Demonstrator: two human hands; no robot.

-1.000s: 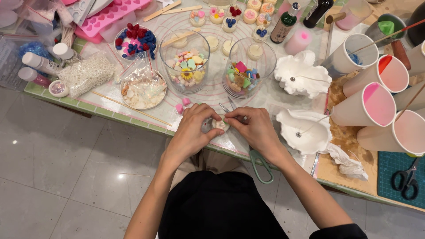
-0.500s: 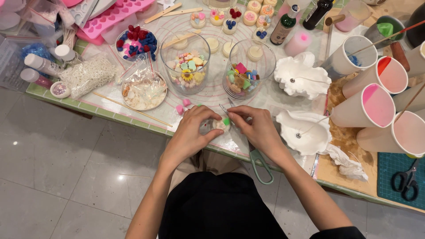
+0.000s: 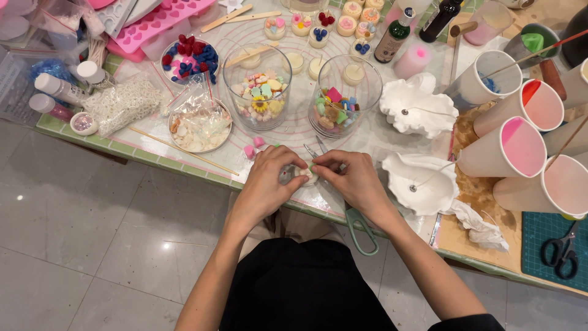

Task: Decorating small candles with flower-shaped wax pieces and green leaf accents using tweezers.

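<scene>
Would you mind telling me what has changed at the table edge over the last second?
Very little. The left hand and right hand have stayed pressed together over a small pale piece with a green bit; the fingertips only shifted slightly around it. The green-handled scissors, the two glass bowls and the white shell moulds lie as before.

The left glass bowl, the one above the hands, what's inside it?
The left glass bowl holds small pastel shapes in pink, yellow, green and white, with a daisy-like flower piece near the front. Whatever lies beneath the pile is covered.
</scene>
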